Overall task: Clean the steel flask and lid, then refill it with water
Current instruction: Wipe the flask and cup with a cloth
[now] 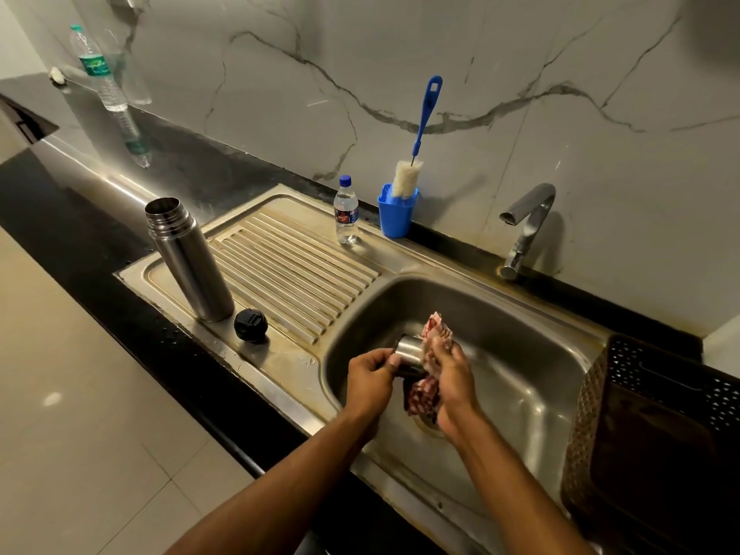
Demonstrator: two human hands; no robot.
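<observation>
Low in the middle of the frame, over the sink, the left hand curls its fingers round a steel lid cup, which lies on its side, long axis running left to right. The right hand touches it from the right, bunching a red patterned cloth against it. The open flask stands upright at the left, well apart, nearer the left hand, with a black stopper just beside its base.
</observation>
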